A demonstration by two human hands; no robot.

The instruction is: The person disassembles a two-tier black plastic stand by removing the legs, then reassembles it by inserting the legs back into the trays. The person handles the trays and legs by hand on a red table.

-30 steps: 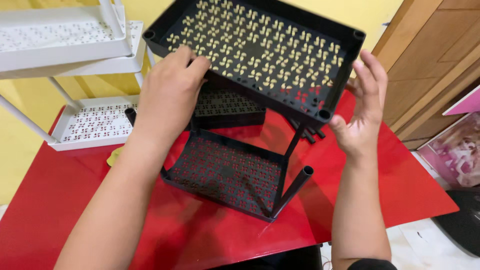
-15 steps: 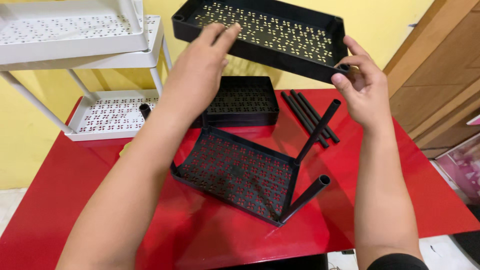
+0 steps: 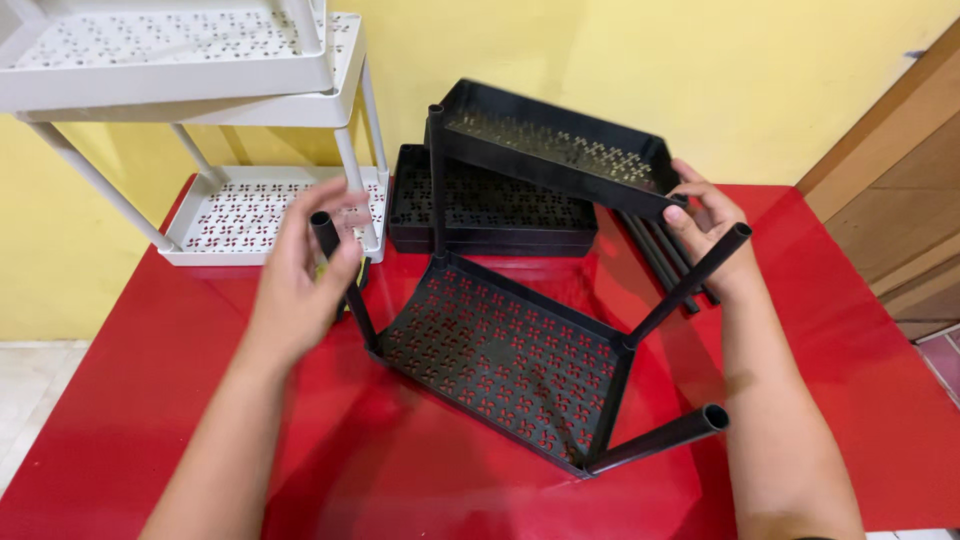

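Note:
A black perforated shelf tray [image 3: 500, 350] lies tilted on the red table [image 3: 150, 400], with black tube legs sticking up from its corners. My right hand [image 3: 712, 228] grips the right end of a second black perforated tray [image 3: 555, 150], held tilted above the far side of the first. One far leg [image 3: 436, 180] meets this tray's left corner. My left hand [image 3: 305, 275] is off the tray, fingers spread, close around the top of the near-left leg [image 3: 326, 232]; I cannot tell whether it touches it.
A third black tray [image 3: 490, 215] rests flat on the table behind. Loose black tubes [image 3: 655, 260] lie to its right. A white tiered rack [image 3: 200, 120] stands at the back left against the yellow wall. A wooden door frame [image 3: 890, 200] is on the right.
The held black tray has come down from overhead onto the far side of the lower tray. My left hand has let go of it and dropped to the near-left leg.

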